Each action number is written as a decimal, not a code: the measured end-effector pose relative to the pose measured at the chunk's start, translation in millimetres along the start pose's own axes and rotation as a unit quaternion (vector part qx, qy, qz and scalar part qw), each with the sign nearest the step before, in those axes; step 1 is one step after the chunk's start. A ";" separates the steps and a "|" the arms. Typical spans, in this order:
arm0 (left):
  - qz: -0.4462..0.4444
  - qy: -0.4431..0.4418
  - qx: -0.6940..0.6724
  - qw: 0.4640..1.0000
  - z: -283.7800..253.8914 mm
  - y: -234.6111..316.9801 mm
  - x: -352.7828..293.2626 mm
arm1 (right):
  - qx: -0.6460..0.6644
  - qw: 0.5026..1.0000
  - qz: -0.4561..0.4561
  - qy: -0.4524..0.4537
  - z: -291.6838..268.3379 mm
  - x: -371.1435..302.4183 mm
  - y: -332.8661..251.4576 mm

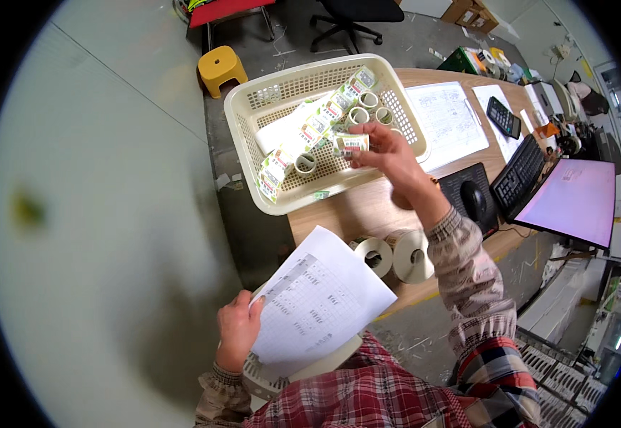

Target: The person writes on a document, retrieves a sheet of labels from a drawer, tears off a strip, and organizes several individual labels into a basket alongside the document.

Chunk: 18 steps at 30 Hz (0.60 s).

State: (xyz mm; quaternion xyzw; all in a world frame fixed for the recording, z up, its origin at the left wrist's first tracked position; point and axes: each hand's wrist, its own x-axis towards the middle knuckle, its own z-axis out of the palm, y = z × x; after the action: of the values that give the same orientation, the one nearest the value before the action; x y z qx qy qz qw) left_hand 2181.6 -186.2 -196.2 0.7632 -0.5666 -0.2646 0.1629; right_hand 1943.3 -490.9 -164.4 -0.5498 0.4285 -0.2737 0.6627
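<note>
My left hand (239,329) pinches the left edge of a printed paper sheet (317,299), which carries a grid of small printed blocks. Between the fingers of my right hand (389,158) is a small roll of labels (351,145), held above a cream plastic basket (235,135). Inside the basket, a long strip of green and white labels (314,130) lies slantwise. Several small label rolls (358,116) sit beside it toward the right, and another small roll (305,163) rests nearer to me. Part of the basket's contents is hidden behind my right hand.
Two large label rolls (413,258) stand at the near edge of the wooden desk (339,210). To the right are a clipboard with papers (447,123), a calculator (503,117), a mouse (473,200), a keyboard (520,171) and a monitor (571,194). A yellow stool (222,66) stands beyond the basket.
</note>
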 end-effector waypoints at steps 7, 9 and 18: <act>-0.002 0.012 0.012 1.000 1.7 -0.6 -7.3 | 0.157 0.987 -0.018 -0.018 14.0 -37.0 3.1; 0.004 0.018 0.019 1.000 3.8 -1.4 -8.3 | 0.210 0.976 0.031 -0.039 11.5 -40.4 5.5; -0.034 0.016 0.034 0.999 6.8 2.2 -13.1 | 0.129 0.983 0.040 -0.126 22.1 -49.9 -1.9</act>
State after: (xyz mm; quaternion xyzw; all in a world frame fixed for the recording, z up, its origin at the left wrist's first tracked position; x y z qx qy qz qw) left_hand 2173.0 -174.1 -197.6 0.7912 -0.5464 -0.2382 0.1370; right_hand 1938.6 -438.8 -148.6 -0.4727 0.3242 -0.2281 0.7870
